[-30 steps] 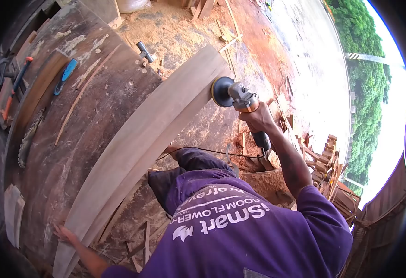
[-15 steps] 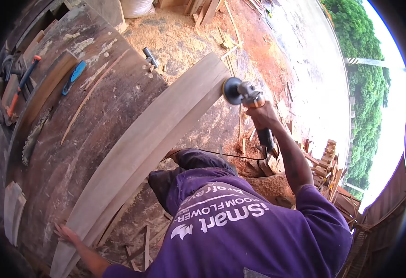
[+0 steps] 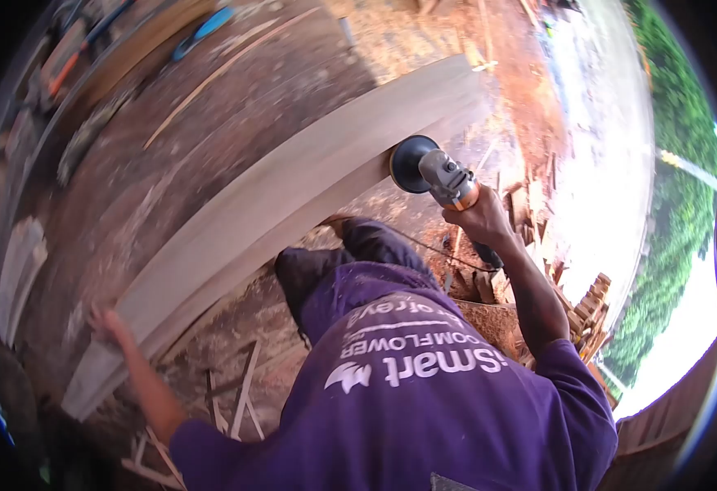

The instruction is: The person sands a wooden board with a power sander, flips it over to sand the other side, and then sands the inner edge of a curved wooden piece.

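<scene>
A long, curved, pale wooden beam (image 3: 268,184) lies across the workbench, running from lower left to upper right. My right hand (image 3: 483,217) is wrapped round the body of an angle grinder (image 3: 450,178) fitted with a round, dark sanding disc (image 3: 411,164). The disc meets the side face of the beam, some way in from its far end. Near the other end, my left hand (image 3: 111,326) rests on the beam with its fingers stretched out, slightly blurred, holding nothing.
On the workbench (image 3: 178,184) are a blue-handled tool (image 3: 203,34), a thin wood strip (image 3: 211,78) and short wood pieces (image 3: 21,274) at left. A cord (image 3: 432,245) trails behind my legs. Offcuts (image 3: 591,307) are stacked at right, and sawdust covers the ground.
The grinder has moved along the beam's side, away from its far end towards the middle. My left hand stays near the same end. The whole view has shifted and turned.
</scene>
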Available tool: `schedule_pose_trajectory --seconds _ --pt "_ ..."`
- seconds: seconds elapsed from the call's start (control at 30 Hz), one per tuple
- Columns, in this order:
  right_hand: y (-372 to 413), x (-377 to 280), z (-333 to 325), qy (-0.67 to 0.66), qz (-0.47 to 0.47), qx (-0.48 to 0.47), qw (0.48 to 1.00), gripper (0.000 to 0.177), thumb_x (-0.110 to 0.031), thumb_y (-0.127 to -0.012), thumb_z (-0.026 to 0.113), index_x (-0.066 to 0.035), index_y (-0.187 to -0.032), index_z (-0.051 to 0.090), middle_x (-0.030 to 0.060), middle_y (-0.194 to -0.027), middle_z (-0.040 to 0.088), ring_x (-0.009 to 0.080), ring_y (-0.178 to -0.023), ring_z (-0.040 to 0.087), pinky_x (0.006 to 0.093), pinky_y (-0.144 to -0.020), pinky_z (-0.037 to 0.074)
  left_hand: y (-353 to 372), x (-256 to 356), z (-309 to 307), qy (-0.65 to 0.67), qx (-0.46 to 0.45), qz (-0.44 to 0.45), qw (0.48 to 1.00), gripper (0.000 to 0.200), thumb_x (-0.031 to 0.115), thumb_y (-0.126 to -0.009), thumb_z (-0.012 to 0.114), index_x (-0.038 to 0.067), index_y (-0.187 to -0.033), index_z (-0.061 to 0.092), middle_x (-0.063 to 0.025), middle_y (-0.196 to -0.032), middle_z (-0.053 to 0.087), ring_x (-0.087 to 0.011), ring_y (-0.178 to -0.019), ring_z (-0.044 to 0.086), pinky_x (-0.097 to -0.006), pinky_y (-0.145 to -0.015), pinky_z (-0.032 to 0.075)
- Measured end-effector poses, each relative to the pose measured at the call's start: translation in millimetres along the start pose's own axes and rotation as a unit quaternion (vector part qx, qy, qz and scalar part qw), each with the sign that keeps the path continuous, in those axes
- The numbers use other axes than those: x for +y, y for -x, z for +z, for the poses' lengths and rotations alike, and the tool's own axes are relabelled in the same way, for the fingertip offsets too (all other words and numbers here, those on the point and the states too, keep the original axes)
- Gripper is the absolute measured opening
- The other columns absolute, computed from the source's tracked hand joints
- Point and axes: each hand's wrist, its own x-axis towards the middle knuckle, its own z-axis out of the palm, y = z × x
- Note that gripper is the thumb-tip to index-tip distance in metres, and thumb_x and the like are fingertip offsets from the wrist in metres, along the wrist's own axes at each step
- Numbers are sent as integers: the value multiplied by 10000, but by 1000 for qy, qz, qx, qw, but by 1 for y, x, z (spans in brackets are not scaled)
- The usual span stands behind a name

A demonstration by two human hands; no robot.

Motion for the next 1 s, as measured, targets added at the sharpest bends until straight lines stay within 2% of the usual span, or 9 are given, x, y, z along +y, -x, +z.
schedule_pose_trajectory --seconds 0.1,0.17,0.23,0.3,0.4,0.47,0.6,0.7,1.0 --pt "24 -47 30 48 24 -90 994 373 -216 -745 771 1 -1019 643 139 -816 710 205 -791 707 376 -709 556 11 16 -14 91 70 6 993 428 360 -947 487 244 -1343 599 44 -1500 465 -286 -1405 381 -687 -1109 247" --pt "46 -89 71 94 -65 -135 984 424 -249 -768 760 11 -1069 616 201 -885 713 292 -823 720 433 -730 564 -3 28 21 238 141 -56 959 430 396 -937 512 283 -1343 595 10 -1491 470 -312 -1410 368 -707 -1117 207" --pt "58 -94 114 132 -105 -134 976 468 -262 -756 767 4 -1106 605 229 -906 711 364 -842 711 462 -747 560 12 35 -14 179 120 15 976 445 484 -931 513 312 -1331 602 -47 -1482 470 -378 -1424 325 -742 -1107 160" --pt "75 -128 149 126 -146 -167 967 504 -261 -731 797 6 -1112 606 225 -900 711 361 -841 716 442 -744 557 13 53 -17 261 66 -95 958 550 598 -912 484 353 -1403 519 -93 -1476 459 -456 -1414 283 -768 -1089 131" --pt "102 -171 203 143 -201 -205 947 554 -259 -703 829 14 -1128 601 218 -879 710 360 -824 720 429 -730 556 42 37 -103 349 32 -137 927 576 570 -950 440 302 -1459 459 -135 -1474 452 -426 -1425 295 -727 -1120 132" --pt "114 -197 235 192 -219 -251 923 514 -234 -742 778 34 -1130 574 186 -869 711 316 -756 716 429 -680 578 42 18 -106 440 43 41 896 608 538 -989 384 198 -1492 420 -169 -1487 434 -384 -1441 304 -638 -1169 148" --pt "139 -244 296 228 -268 -296 888 467 -196 -765 730 23 -1145 569 154 -849 699 278 -735 711 404 -649 600 13 -4 -64 467 149 82 868 588 447 -1018 336 125 -1509 381 -144 -1539 392 -338 -1473 271 -512 -1207 157" --pt "161 -279 330 278 -255 -315 871 398 -146 -759 693 13 -1106 582 166 -861 693 289 -757 710 422 -649 604 12 -2 -58 481 154 91 858 579 431 -1021 331 125 -1511 379 -122 -1555 377 -329 -1484 251 -510 -1211 142" --pt "139 -204 243 187 -153 -172 955 436 -238 -744 785 -17 -1087 629 176 -842 709 287 -766 722 381 -692 586 10 1 -56 437 128 91 886 540 400 -1019 322 202 -1516 396 -81 -1601 313 -299 -1504 207 -511 -1219 108"
